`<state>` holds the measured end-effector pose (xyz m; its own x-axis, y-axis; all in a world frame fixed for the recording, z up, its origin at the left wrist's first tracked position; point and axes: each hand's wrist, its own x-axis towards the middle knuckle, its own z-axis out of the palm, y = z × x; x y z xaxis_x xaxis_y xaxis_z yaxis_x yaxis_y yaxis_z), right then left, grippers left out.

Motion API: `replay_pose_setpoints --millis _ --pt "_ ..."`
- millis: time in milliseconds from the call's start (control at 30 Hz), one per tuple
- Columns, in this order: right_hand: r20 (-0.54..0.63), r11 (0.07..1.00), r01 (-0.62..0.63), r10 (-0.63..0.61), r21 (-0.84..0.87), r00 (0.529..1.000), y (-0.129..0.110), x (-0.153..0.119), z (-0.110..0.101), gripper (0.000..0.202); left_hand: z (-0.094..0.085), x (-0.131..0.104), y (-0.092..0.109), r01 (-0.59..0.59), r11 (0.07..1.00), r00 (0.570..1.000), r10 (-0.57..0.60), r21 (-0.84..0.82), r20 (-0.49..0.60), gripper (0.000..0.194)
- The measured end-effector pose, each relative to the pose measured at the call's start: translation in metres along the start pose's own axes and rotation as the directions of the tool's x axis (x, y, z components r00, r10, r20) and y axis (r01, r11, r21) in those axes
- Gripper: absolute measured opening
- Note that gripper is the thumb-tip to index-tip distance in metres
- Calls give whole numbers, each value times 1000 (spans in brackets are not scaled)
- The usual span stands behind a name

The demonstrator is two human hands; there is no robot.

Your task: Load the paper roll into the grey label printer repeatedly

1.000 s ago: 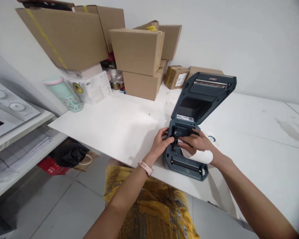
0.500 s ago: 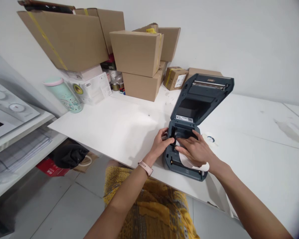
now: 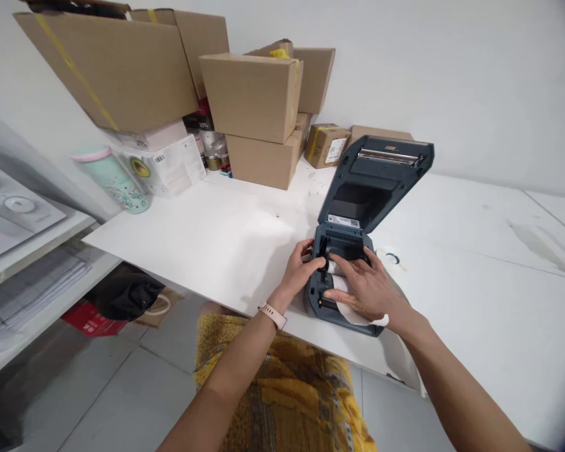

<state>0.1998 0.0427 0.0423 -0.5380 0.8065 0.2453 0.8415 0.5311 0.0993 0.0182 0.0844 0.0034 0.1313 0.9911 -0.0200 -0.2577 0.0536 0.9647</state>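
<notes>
A dark blue-grey label printer (image 3: 316,295) stands near the table's front edge, its lid (image 3: 379,179) tilted up and back. In its bay lies a white label roll (image 3: 339,284), partly covered by my right hand, with a loose paper end (image 3: 365,317) curling over the front right. My left hand (image 3: 304,270) grips the printer's left wall, fingers outside and thumb inside on the black roll guide (image 3: 323,256). My right hand (image 3: 370,285) lies over the roll, its thumb and index finger spread around it; the other fingertips reach the bay's right side.
Cardboard boxes (image 3: 252,97) are stacked at the back of the white table (image 3: 202,238). A mint tumbler (image 3: 117,179) stands at the left beside a white box (image 3: 176,166). A small ring-shaped item (image 3: 392,258) lies right of the printer.
My right thumb and index finger have spread apart, showing more of the roll between them. My left hand keeps its hold on the wall and guide. The view has shifted slightly.
</notes>
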Motion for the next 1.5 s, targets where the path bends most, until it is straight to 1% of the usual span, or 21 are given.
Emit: replay_pose_setpoints --millis 133,333,600,667,700,733,767,800,833,867,900,967,1033,1067,1100,1167,1267,1333,1400,1433,1500 --pt "-10 997 -60 61 41 998 -7 0 -1 83 1 1 0 17 1000 1000 -17 -19 7 60" --pt "15 989 -130 129 77 992 -12 1 -2 88 2 2 -2 57 996 998 -57 -65 8 62" --pt "-8 980 -165 167 113 986 -16 0 -1 89 1 5 -5 67 997 997 -66 -48 30 63" --pt "-11 980 -164 167 114 986 -16 -1 0 90 1 2 -5 66 998 998 -66 7 13 65" --pt "-12 980 -165 167 115 986 -16 -1 0 91 0 -1 -3 42 997 999 -40 70 -22 67" --pt "-13 980 -166 168 114 986 -15 -1 1 92 -1 -6 0 -8 988 998 19 153 -68 67" --pt "-15 980 -166 169 113 986 -15 -1 2 92 -1 -14 4 -87 966 987 117 244 -110 66" --pt "-17 980 -166 168 112 986 -15 -1 2 92 -3 -23 9 -187 923 961 243 336 -131 62" --pt "-18 980 -164 167 112 986 -14 -2 3 91 -4 -33 14 -306 867 921 374 394 -106 56" --pt "-15 980 -161 163 114 986 -14 -2 2 90 -6 -44 19 -424 803 873 486 418 -48 47" --pt "-8 981 -156 158 116 987 -14 -2 2 89 -7 -54 24 -522 747 832 552 412 55 39" --pt "16 981 -150 149 126 989 -13 -1 0 86 -11 -72 29 -660 665 750 600 348 277 36" --pt "44 979 -143 138 142 989 -11 -1 -1 83 -14 -82 30 -723 616 683 572 312 454 45" --pt "57 979 -137 130 150 990 -10 -1 -1 82 -15 -85 29 -736 596 664 542 322 514 52" --pt "68 979 -128 118 159 991 -8 -1 -1 80 -16 -86 27 -742 575 655 508 345 560 58" --pt "90 978 -93 77 188 993 -3 -2 -2 79 -17 -87 25 -742 534 656 450 406 606 64" --pt "122 958 -24 -12 285 993 8 -6 -10 74 -16 -87 23 -739 474 666 412 478 622 65" --pt "162 925 -3 -64 381 985 16 -10 -23 74 -14 -87 24 -741 429 668 398 516 628 64" --pt "221 877 -45 -71 478 973 20 -14 -38 73 -12 -87 25 -744 385 667 388 546 636 63" --pt "243 849 -87 -50 521 969 22 -16 -45 70 -11 -86 26 -746 365 665 387 557 638 62" --pt "221 788 -174 50 591 974 24 -19 -52 58 -8 -86 27 -752 332 659 392 569 642 59"
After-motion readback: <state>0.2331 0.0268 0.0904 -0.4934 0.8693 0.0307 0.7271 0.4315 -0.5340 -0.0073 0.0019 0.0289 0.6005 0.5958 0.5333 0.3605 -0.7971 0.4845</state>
